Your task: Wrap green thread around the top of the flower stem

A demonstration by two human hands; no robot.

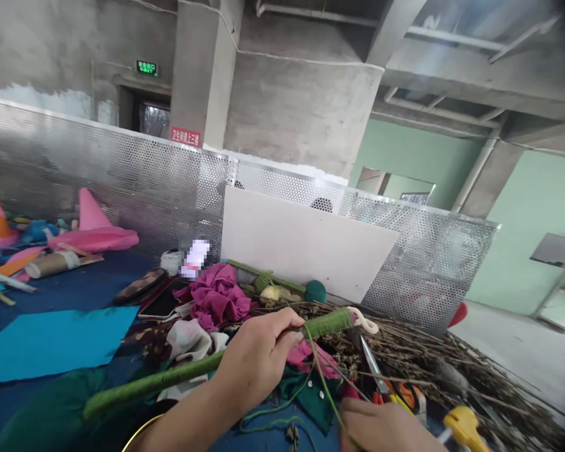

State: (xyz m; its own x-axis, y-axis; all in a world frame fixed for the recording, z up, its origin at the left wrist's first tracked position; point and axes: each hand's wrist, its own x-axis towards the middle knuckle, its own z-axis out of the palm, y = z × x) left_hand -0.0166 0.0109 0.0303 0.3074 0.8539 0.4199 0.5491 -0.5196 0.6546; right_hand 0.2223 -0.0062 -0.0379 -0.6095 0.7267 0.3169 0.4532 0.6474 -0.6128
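Note:
My left hand (258,351) is wrapped round a long stick (329,322) covered in green yarn, held at a slant in the middle of the view. A pale cord loop (365,321) sticks out of its upper right end; the other end reaches down to the lower left. From beside my left fingertips a strand of green yarn (324,376) runs down to my right hand (386,427), whose fingers are closed on it at the bottom edge. Loose yarn also curls over the blue tabletop below the stick. Scissors (371,364) lie just beyond my right hand.
Dry twigs (433,358) cover the right side, with a yellow glue gun (466,427) at the front. Magenta cloth (221,295), yarn balls (315,290) and a lit phone (195,258) lie behind. Blue paper (56,345) is at left. A white board (301,238) leans on the perforated metal panel.

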